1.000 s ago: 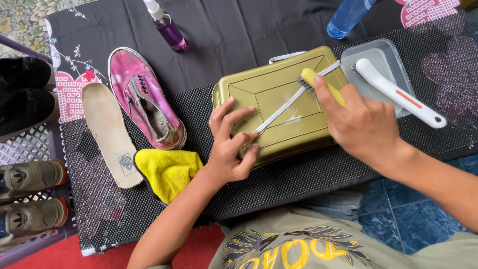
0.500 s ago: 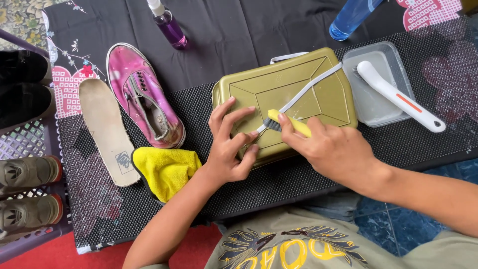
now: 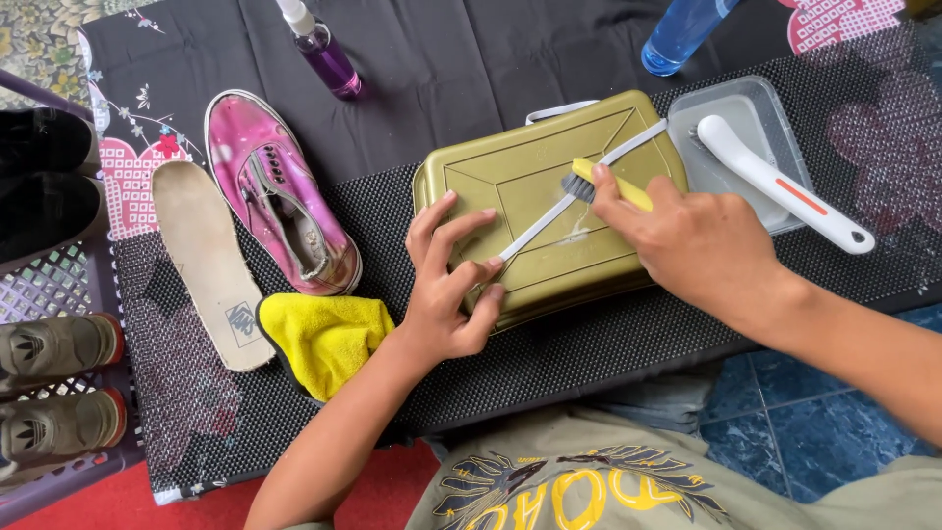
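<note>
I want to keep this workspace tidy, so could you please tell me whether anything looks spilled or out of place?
A small whitish wet smear sits on the olive box lid, beside the shoelace being brushed. The insole lies out of the pink shoe.

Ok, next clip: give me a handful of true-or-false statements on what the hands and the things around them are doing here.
1. The right hand holds a yellow-handled brush against a white shoelace stretched over the olive box. True.
2. The left hand rests on the pink shoe. False: it pins the lace's end on the box.
3. The yellow cloth covers the insole. False: it lies beside it.
4. A white brush lies across the clear tray. True.
5. The purple spray bottle lies in the tray. False: it is on the dark cloth behind the shoe.
</note>
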